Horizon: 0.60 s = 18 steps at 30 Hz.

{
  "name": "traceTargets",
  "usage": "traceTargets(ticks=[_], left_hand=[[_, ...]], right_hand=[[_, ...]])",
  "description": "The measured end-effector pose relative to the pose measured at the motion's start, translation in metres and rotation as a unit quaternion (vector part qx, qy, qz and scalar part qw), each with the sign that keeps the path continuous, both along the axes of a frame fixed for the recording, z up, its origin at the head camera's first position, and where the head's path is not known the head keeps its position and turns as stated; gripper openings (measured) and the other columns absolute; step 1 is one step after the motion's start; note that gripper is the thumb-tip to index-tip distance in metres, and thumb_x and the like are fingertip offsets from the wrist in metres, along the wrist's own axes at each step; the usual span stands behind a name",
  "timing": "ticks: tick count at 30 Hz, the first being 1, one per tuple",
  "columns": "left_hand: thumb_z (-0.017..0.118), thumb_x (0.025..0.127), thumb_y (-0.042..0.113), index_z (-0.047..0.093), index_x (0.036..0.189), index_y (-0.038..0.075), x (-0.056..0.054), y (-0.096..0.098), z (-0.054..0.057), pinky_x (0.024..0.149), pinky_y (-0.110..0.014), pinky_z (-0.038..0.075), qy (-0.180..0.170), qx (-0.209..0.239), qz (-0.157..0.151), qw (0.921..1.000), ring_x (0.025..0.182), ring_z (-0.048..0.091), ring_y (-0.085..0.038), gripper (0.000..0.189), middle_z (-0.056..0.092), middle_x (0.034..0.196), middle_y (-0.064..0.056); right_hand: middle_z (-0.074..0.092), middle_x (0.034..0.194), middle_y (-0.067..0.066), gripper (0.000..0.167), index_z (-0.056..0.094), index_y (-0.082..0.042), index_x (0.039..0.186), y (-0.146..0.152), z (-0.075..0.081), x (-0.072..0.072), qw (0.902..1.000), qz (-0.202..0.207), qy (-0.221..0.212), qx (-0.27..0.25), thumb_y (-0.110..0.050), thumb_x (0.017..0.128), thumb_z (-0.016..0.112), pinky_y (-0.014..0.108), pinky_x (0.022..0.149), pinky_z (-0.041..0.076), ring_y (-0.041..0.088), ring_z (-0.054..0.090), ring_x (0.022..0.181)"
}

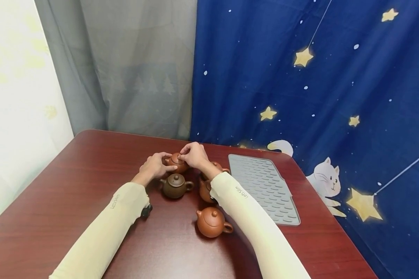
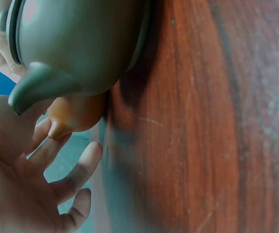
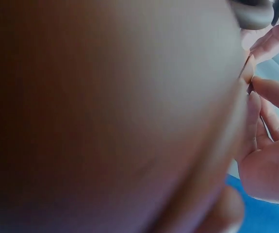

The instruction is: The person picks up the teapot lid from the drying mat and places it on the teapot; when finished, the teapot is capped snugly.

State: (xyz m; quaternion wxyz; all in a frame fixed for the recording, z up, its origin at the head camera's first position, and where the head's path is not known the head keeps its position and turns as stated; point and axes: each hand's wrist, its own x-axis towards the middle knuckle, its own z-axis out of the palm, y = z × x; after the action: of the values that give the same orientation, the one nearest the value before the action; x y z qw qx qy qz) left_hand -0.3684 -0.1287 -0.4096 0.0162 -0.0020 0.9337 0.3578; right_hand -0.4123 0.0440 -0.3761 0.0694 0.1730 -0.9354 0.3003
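At the far middle of the table in the head view, a reddish-brown clay teapot (image 1: 181,166) sits between both hands. My left hand (image 1: 154,166) holds its spout side, thumb in front and index finger behind; in the left wrist view the other fingers spread loosely beyond the spout. My right hand (image 1: 194,155) pinches the teapot's lid at the knob from above; the fingertips partly hide it. The lid appears seated on the pot. Just nearer stands a dark olive-brown teapot (image 1: 174,190), lid on, which looms large in the left wrist view.
Under my right forearm stand two reddish-brown teapots, one (image 1: 205,191) partly covered by the sleeve and another (image 1: 217,166) behind the wrist. An orange-brown teapot (image 1: 211,223) stands nearer. To the right lies a grey ridged mat (image 1: 265,190). Curtains hang behind the table (image 1: 73,182).
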Motion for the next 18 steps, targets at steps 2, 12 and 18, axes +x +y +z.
traceTargets(ticks=[2,12,18], left_hand=[[0.074,0.087,0.047,0.053,0.142,0.021,0.0006,0.0006,-0.0003,0.088,-0.058,0.044,-0.001,0.002,-0.001,1.0,0.123,0.053,-0.04,0.064,0.062,0.132,-0.009],[0.073,0.088,0.046,0.052,0.141,0.018,-0.0025,0.0017,-0.0026,0.09,-0.06,0.043,0.003,-0.004,-0.01,0.9999,0.124,0.052,-0.039,0.064,0.062,0.132,-0.01],[0.073,0.089,0.044,0.052,0.139,0.013,-0.0076,0.0018,-0.0067,0.091,-0.059,0.043,0.027,-0.007,-0.02,0.9994,0.122,0.055,-0.035,0.063,0.063,0.129,-0.012]], right_hand=[[0.07,0.075,-0.009,0.01,0.076,-0.017,0.083,-0.0004,-0.0006,0.0008,1.0,-0.003,-0.001,0.003,-0.024,0.082,0.083,0.022,0.067,0.048,0.008,0.062,0.075],[0.071,0.08,-0.008,0.01,0.076,-0.015,0.086,0.0023,-0.0038,-0.0004,0.9999,0.01,-0.004,0.001,-0.021,0.083,0.082,0.02,0.07,0.049,0.007,0.063,0.078],[0.072,0.08,-0.005,0.012,0.076,-0.013,0.089,0.009,-0.0078,-0.0042,0.9997,0.021,-0.009,-0.003,-0.019,0.081,0.083,0.019,0.061,0.05,0.006,0.063,0.065]])
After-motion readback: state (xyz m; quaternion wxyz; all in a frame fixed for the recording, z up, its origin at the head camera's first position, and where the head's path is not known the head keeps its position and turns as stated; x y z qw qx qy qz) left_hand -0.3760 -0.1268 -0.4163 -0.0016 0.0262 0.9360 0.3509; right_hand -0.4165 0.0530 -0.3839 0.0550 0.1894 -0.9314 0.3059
